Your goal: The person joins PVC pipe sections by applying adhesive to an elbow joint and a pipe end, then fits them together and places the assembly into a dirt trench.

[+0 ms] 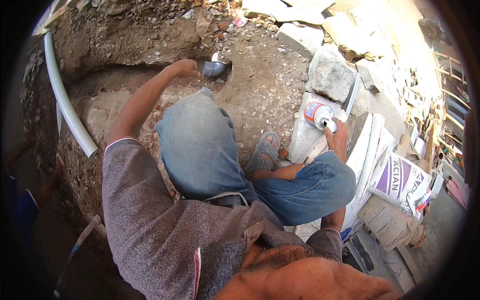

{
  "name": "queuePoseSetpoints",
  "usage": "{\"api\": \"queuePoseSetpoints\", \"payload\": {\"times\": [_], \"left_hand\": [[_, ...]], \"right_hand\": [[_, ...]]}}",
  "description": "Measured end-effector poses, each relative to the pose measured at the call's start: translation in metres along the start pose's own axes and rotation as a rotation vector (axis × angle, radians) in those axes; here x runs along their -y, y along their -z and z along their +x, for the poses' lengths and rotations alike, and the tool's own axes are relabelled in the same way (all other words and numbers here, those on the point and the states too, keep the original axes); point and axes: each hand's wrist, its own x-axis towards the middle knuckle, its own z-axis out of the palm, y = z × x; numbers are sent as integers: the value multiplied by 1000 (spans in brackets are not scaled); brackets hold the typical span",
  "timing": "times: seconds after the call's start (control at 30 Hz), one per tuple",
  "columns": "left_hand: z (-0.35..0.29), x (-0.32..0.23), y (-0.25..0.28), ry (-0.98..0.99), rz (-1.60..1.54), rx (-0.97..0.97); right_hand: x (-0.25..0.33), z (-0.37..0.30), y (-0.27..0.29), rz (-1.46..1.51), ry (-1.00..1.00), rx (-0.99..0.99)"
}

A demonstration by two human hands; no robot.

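Observation:
I crouch at the edge of a dirt trench in blue jeans and a grey shirt. My left hand (184, 68) reaches forward and grips a grey pipe elbow fitting (214, 68) lying in the soil. My right hand (337, 137) holds the white cap end of a small round can (318, 113) with an orange and white label, lifted over a flat stone slab (303, 134). A long white pipe (62, 97) curves along the trench on my left.
Large stones (330, 74) and rubble lie ahead on the right. White and purple sacks (400, 182), paper bags and white pipe lengths (372, 150) pile up at my right. A hacksaw blade (352, 95) leans against a stone. My sandalled foot (264, 152) rests on the dirt.

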Motion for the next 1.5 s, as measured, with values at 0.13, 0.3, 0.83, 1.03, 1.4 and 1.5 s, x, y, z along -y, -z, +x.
{"api": "queuePoseSetpoints", "payload": {"times": [0.13, 0.3, 0.83, 1.03, 1.4, 1.5], "left_hand": [[26, 53, -120, 308, -664, -222], [77, 45, -194, 523, -891, -439], [155, 9, -188, 677, -795, -603], [137, 45, -194, 621, -725, -534], [122, 67, -221, 622, -767, -492], [124, 72, -227, 474, -934, -508]], "right_hand": [[10, 6, -8, -91, -20, 104], [12, -3, -13, 203, -259, 20], [-5, -71, 2, 1036, -721, -396], [-2, -66, 4, 1334, -750, -481], [4, -62, 8, 1648, -736, -438], [-9, -67, 11, 1806, -649, -485]]}}
